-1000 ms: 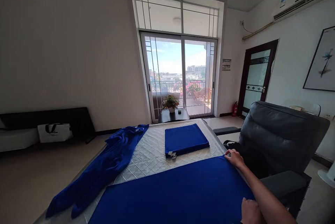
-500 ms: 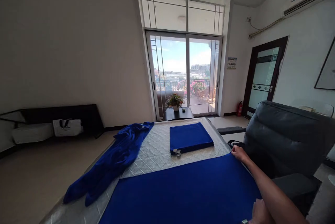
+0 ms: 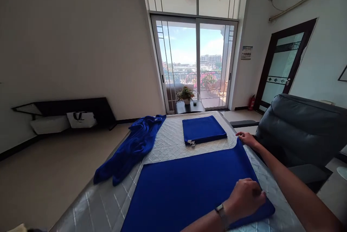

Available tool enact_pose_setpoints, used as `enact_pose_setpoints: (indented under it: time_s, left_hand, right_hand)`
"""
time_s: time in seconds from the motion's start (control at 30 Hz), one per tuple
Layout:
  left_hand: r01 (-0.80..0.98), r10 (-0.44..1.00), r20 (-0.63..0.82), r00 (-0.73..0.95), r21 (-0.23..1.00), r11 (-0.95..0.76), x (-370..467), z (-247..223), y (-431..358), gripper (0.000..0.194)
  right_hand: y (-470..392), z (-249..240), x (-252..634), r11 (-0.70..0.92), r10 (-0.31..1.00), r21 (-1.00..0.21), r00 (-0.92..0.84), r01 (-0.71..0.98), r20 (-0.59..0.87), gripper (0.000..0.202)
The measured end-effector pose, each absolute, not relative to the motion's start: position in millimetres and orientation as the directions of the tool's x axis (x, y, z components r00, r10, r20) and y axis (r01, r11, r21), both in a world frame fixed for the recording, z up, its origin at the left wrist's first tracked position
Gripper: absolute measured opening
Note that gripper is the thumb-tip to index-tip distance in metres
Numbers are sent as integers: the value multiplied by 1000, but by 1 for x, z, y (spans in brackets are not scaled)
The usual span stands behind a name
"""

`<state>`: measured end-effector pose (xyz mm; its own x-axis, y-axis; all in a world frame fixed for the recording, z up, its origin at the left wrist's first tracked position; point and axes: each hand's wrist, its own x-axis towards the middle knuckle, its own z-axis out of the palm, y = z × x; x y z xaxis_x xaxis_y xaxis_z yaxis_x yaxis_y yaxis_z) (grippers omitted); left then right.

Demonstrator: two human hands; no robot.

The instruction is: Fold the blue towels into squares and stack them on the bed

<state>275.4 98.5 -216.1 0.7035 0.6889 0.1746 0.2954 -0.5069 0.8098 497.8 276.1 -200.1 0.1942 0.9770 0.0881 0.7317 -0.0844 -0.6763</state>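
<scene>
Blue cloth (image 3: 189,188) is corner-pinched by right hand (image 3: 247,139); left hand (image 3: 242,197) curled, grip can't be told; wrinkles could be caused by uneven pulling.

Lettering unreadable at this size: on wall sign (image 3: 246,53) beyond right hand (image 3: 246,140); on white tote bag (image 3: 81,120), far left. White tags (image 3: 191,142) on folded blue cloths (image 3: 204,128), left of hand, illegible.
</scene>
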Motion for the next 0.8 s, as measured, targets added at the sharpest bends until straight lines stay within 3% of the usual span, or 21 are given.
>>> enact_pose_setpoints:
  time_s: [0.1, 0.23, 0.33, 0.47, 0.6, 0.8]
  left_hand:
    - [385, 736, 251, 629, 722, -575, 191, -197, 96, 21]
    - [544, 854, 340, 394, 663, -515, 87, -194, 72, 23]
    - [637, 882, 422, 208, 626, -450, 19, -207, 43, 27]
    - [755, 885, 463, -48, 597, -272, -54, -229, 7, 34]
    - [876, 857, 470, -210, 480, -48, -102, -251, -6, 43]
    - [944, 841, 476, -256, 310, 112, -134, -282, -7, 46]
  right_hand:
    - [283, -194, 441, 39, 992, -771, 71, 636, 109, 33]
    - [289, -186, 343, 255, 967, -834, -146, 490, 211, 29]
    - [289, -178, 256, 451, 888, -791, -298, 414, 351, 27]
    - [290, -174, 139, 647, 759, -642, -428, 412, 491, 23]
    - [293, -196, 47, 681, 726, -521, -569, 515, 387, 24]
    - [292, -243, -5, 646, 746, -466, -627, 604, 223, 25]
